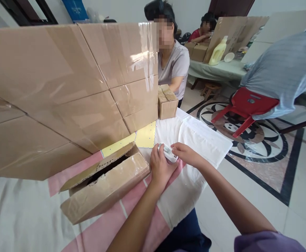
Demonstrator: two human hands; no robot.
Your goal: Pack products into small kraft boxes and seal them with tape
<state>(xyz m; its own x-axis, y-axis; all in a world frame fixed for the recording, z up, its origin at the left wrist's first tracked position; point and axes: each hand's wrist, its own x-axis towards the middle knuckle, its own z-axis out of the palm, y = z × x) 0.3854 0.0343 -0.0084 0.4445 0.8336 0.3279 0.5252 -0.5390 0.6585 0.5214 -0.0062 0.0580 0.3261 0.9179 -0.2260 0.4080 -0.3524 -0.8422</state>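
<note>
A small white rounded object with a greyish top lies in my left hand, whose fingers curl around its left side. My right hand is closed, with thumb and fingertips at the right end of the same object. Both hands are just above the cloth-covered table. To their left lies an opened cardboard box, its flaps raised and its inside dark. My fingers hide part of the white object, so its exact kind does not show.
A tall wall of taped cardboard stands along the table's far side. A small carton sits at its right end, in front of a seated person. Beyond the table's right edge, another person sits on a red stool.
</note>
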